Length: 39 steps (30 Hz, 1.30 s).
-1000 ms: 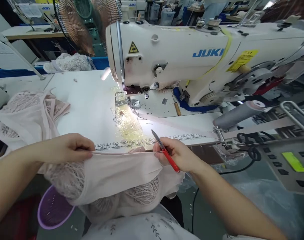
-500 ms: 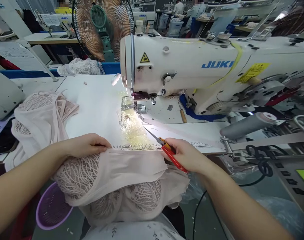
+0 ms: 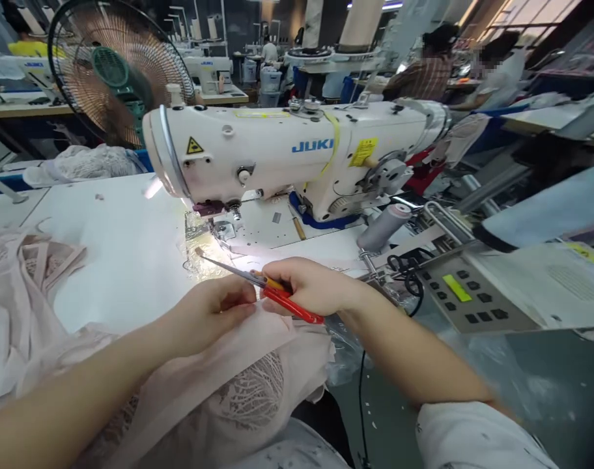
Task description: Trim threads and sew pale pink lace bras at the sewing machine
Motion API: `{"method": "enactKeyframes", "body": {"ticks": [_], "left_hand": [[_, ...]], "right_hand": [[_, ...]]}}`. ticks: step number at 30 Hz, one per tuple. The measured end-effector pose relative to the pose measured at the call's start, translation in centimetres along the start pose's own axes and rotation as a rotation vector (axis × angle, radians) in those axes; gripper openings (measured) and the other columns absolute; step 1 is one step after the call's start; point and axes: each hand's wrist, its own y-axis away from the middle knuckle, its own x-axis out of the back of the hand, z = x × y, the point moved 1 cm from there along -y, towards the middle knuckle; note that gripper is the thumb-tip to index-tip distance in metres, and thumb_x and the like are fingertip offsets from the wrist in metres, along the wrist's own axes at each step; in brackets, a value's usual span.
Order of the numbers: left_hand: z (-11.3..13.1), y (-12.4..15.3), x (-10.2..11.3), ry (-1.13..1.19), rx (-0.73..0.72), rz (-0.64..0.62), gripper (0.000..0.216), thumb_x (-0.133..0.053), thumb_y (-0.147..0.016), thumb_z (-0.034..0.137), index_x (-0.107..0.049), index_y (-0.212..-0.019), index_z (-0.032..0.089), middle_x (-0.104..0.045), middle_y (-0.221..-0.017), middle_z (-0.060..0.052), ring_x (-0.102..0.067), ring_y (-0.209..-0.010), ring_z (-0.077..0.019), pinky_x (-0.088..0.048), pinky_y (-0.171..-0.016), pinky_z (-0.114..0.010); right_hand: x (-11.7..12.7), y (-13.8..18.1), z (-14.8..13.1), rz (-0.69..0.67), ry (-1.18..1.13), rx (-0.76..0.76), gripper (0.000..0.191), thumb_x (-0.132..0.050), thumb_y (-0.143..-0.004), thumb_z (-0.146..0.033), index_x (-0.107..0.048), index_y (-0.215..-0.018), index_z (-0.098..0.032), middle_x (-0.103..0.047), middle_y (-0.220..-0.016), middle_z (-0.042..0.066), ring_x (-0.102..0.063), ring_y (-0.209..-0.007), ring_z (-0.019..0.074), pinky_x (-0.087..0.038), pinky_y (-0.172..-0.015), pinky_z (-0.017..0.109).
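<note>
My left hand (image 3: 212, 316) pinches the top edge of a pale pink bra (image 3: 213, 365) with lace cups, which hangs over the table's front edge onto my lap. My right hand (image 3: 311, 283) is wrapped round scissors (image 3: 297, 307) with red and orange handles. Their blades point left and pass just above my left fingers. The right fingertips are close to the same fabric edge; whether they also grip it is hidden. Behind the hands, a yellowish film-covered patch (image 3: 212, 254) lies under the needle area of a white sewing machine (image 3: 272, 150).
More pale pink bras (image 3: 14, 280) lie on the left of the white tabletop (image 3: 116, 228). A wooden-handled tool (image 3: 298, 228) and a grey roller (image 3: 385, 227) are near the machine. A control box (image 3: 453, 296) stands at right, a fan (image 3: 121, 71) behind. Several people work farther back.
My view has turned right. My left hand has moved along the fabric edge to the right hand, so the stretched edge and the ruler markings are now mostly covered. The scissors stay in my right hand.
</note>
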Motion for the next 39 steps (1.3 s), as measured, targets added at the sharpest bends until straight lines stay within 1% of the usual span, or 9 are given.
{"method": "enactKeyframes", "body": {"ticks": [6,11,17,22,25,28,32,36,39], "left_hand": [[-0.3,0.0,0.4,0.286,0.157,-0.063,0.018,-0.062,-0.08,0.034,-0.054,-0.075,0.018,-0.046,-0.061,0.005,-0.034,-0.052,-0.0075,-0.024,-0.047,-0.02],[-0.3,0.1,0.3,0.399,0.194,-0.071,0.014,-0.067,-0.078,0.028,-0.058,-0.076,0.017,-0.049,-0.062,0.005,-0.036,-0.053,-0.0056,-0.026,-0.049,-0.017],[-0.2,0.0,-0.1,0.471,0.231,-0.014,0.021,-0.074,-0.071,0.031,-0.059,-0.072,0.016,-0.05,-0.061,0.004,-0.038,-0.051,-0.0046,-0.026,-0.045,-0.016],[-0.4,0.0,-0.4,0.437,0.299,0.047,0.031,-0.076,-0.068,0.039,-0.056,-0.073,0.016,-0.049,-0.059,0.005,-0.032,-0.046,-0.0041,-0.02,-0.04,-0.017],[-0.6,0.0,-0.5,0.411,0.304,0.067,0.032,-0.075,-0.068,0.041,-0.056,-0.074,0.016,-0.047,-0.057,0.005,-0.032,-0.045,-0.0048,-0.021,-0.04,-0.017],[-1.0,0.1,-0.6,0.368,0.287,0.102,0.031,-0.073,-0.069,0.042,-0.056,-0.074,0.016,-0.047,-0.058,0.004,-0.033,-0.045,-0.0058,-0.021,-0.04,-0.019],[-1.2,0.3,-0.7,0.328,0.233,0.138,0.028,-0.072,-0.072,0.04,-0.056,-0.074,0.017,-0.054,-0.066,0.001,-0.044,-0.054,-0.0094,-0.029,-0.045,-0.02],[-0.1,0.4,-1.2,0.281,0.143,0.102,0.022,-0.067,-0.077,0.038,-0.059,-0.087,0.02,-0.059,-0.076,0.001,-0.051,-0.067,-0.0116,-0.041,-0.06,-0.022],[0.7,0.4,-1.4,0.232,0.152,0.061,0.022,-0.063,-0.079,0.041,-0.061,-0.08,0.019,-0.056,-0.067,0.002,-0.048,-0.06,-0.0106,-0.04,-0.057,-0.021]], "right_hand": [[1.2,0.5,0.0,0.006,0.014,0.094,0.019,-0.063,-0.071,-0.028,-0.047,-0.069,-0.018,-0.046,-0.06,-0.006,-0.04,-0.052,0.008,-0.031,-0.046,0.02],[1.4,0.5,-0.1,0.083,0.01,0.118,0.015,-0.062,-0.072,-0.021,-0.047,-0.069,-0.018,-0.054,-0.066,-0.004,-0.049,-0.057,0.0096,-0.037,-0.048,0.02],[1.6,0.7,-0.7,0.149,0.141,0.14,0.015,-0.062,-0.072,-0.016,-0.048,-0.068,-0.018,-0.042,-0.056,-0.008,-0.039,-0.051,0.0079,-0.028,-0.044,0.019],[1.7,0.7,-0.7,0.123,0.091,0.11,0.022,-0.063,-0.073,-0.021,-0.042,-0.066,-0.019,-0.044,-0.059,-0.008,-0.041,-0.053,0.0083,-0.032,-0.047,0.02],[1.6,0.6,-1.0,0.149,0.221,0.104,0.036,-0.068,-0.072,-0.03,-0.036,-0.062,-0.02,-0.039,-0.057,-0.008,-0.035,-0.052,0.008,-0.027,-0.047,0.021],[1.4,0.5,-1.4,0.14,0.354,0.093,0.038,-0.068,-0.072,-0.022,-0.032,-0.061,-0.021,-0.036,-0.057,-0.008,-0.031,-0.052,0.0083,-0.024,-0.048,0.023],[1.1,0.5,-1.6,0.127,0.357,0.101,0.037,-0.065,-0.07,-0.012,-0.031,-0.06,-0.021,-0.035,-0.056,-0.008,-0.031,-0.053,0.0087,-0.025,-0.049,0.022],[0.7,0.4,-1.4,0.145,0.305,0.115,0.04,-0.066,-0.067,-0.01,-0.029,-0.059,-0.021,-0.033,-0.054,-0.009,-0.03,-0.051,0.0084,-0.024,-0.048,0.023],[0.4,0.4,-1.0,0.179,0.239,0.134,0.038,-0.067,-0.069,-0.015,-0.03,-0.059,-0.021,-0.035,-0.055,-0.008,-0.032,-0.052,0.0089,-0.025,-0.049,0.023]]}}
